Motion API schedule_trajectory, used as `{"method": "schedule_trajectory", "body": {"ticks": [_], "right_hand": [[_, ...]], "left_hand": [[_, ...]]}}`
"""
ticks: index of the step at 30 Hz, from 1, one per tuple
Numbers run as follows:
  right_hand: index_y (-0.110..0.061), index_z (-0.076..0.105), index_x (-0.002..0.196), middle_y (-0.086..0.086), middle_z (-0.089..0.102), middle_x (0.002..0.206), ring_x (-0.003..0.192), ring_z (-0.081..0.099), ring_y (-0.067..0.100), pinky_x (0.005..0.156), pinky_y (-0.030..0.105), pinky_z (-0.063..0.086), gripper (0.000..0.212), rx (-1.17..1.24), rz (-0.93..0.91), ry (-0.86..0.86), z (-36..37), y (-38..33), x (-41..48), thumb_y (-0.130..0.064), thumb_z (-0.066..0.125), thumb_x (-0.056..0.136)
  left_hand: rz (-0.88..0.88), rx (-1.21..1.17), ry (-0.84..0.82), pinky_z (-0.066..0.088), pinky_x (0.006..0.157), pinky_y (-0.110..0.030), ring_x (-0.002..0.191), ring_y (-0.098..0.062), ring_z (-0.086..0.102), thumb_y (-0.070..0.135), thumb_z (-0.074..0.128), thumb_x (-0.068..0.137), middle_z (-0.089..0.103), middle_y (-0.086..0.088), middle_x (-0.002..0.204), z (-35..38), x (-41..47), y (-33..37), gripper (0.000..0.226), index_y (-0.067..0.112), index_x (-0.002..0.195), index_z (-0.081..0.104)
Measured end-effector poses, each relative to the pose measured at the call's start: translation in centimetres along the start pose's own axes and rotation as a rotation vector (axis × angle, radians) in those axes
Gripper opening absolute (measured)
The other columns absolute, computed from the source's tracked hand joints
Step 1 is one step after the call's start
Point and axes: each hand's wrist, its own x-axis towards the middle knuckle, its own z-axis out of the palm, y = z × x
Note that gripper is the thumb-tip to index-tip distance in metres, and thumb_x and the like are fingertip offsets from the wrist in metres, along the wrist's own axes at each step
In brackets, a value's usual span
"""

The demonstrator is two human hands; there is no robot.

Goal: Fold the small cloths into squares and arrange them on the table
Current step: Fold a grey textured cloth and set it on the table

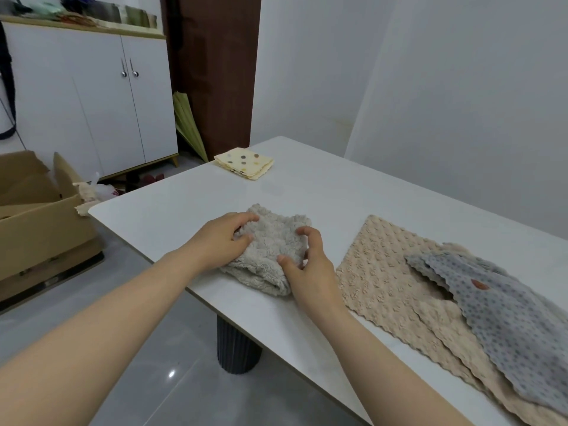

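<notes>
Cloth (270,242): fluffy grey, folded thick | left hand (219,238) grips left side; right hand (310,269) grips right edge

Both bare forearms reach forward from the lower edge of the view and converge, the left forearm (123,302) coming from the lower left and the right forearm (384,358) from the lower right. The left hand (221,238) lies palm down, its fingers curled over the left edge of a fluffy grey cloth (273,241). The right hand (310,272) is arched like a claw just beside it, with the thumb and bent fingertips pinching the same cloth's right side.
</notes>
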Motion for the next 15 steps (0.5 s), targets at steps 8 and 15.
{"method": "schedule_trajectory", "body": {"ticks": [8, 15], "right_hand": [[-0.023, 0.043, 0.125, -0.012, 0.054, 0.084, 0.063, 0.048, -0.002, 0.048, 0.010, 0.034, 0.043, -0.061, 0.067, -0.005, 0.6, 0.5, 0.7, -0.037, 0.062, 0.089], [-0.022, 0.045, 0.130, -0.001, 0.062, 0.111, 0.096, 0.061, 0.017, 0.074, 0.022, 0.049, 0.053, -0.098, 0.085, 0.012, 1.1, 0.2, 1.1, -0.045, 0.063, 0.086]], "left_hand": [[-0.009, 0.016, 0.075, 0.036, 0.095, -0.024, 0.120, -0.016, 0.050, 0.033, 0.056, 0.092, 0.051, 0.003, 0.135, -0.2, 1.0, -1.1, 0.042, 0.031, 0.134, 0.051], [-0.091, 0.035, 0.269, 0.044, 0.088, -0.032, 0.102, -0.018, 0.056, 0.037, 0.060, 0.088, 0.052, -0.001, 0.125, 0.4, 0.3, -0.9, 0.048, 0.021, 0.131, 0.048]]}}
